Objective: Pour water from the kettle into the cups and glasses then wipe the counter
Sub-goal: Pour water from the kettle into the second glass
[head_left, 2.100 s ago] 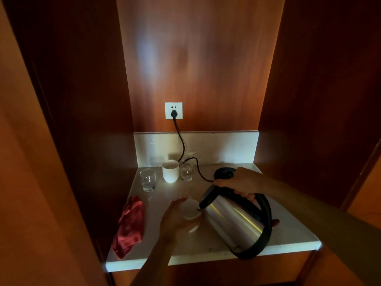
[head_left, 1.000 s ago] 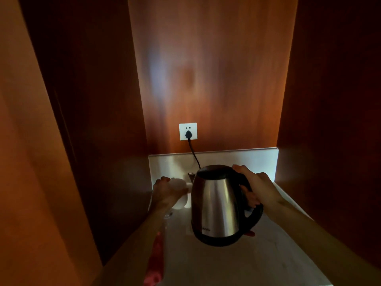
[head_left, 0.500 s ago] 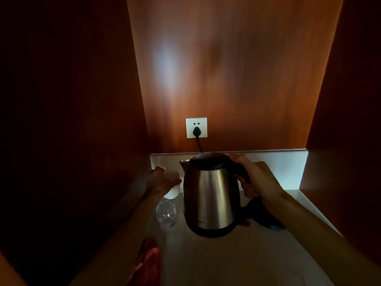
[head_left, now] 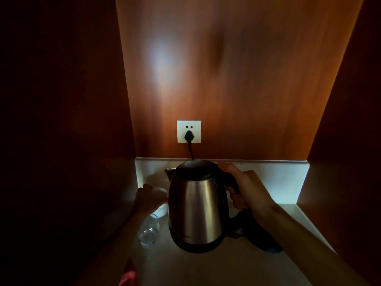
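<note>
The brushed stainless-steel kettle with black lid and handle (head_left: 198, 207) is held upright just above the pale stone counter (head_left: 206, 271), its long axis vertical and its spout directed toward 10 o'clock. The black handle, at 3 o'clock, is gripped by the curled fingers of the right hand (head_left: 245, 190); this grip is judged to allow a controlled tilt. At 9 o'clock from the kettle, the small white ceramic cup (head_left: 161, 203) is held by the left hand (head_left: 145, 198), apparently to steady it near the spout. A clear drinking glass (head_left: 149, 232) stands at 7 o'clock. The black kettle base (head_left: 261, 234) lies at 4 o'clock, kept clear for the kettle's return.
</note>
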{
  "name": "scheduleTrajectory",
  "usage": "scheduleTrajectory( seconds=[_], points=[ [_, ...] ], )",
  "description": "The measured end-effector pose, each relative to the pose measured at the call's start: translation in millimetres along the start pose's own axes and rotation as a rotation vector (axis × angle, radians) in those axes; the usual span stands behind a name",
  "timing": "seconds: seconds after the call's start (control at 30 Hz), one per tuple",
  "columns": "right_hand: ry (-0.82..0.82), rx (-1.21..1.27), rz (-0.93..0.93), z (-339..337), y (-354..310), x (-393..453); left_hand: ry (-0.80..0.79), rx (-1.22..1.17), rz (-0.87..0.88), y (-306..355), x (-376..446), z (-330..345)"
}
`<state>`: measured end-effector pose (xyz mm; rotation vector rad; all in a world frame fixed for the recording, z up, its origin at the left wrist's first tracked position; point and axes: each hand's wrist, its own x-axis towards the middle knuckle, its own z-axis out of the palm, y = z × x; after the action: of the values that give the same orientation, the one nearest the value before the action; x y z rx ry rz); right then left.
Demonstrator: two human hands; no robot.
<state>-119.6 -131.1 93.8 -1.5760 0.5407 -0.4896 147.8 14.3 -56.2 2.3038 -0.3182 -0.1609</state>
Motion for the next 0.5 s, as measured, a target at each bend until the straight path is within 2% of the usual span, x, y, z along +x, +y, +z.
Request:
scheduleTrajectory(
  seconds=[0.23, 0.5],
  points=[
    [-0.024, -0.021, 0.001, -5.0, 6.6, -0.1, -0.04, 0.042, -0.037, -9.2, -0.3, 12.3],
    [-0.02, -0.01, 0.035, -3.9, 10.7, -3.3, -0.037, 0.182, 0.042, -12.7, -2.5, 12.4]
  ],
)
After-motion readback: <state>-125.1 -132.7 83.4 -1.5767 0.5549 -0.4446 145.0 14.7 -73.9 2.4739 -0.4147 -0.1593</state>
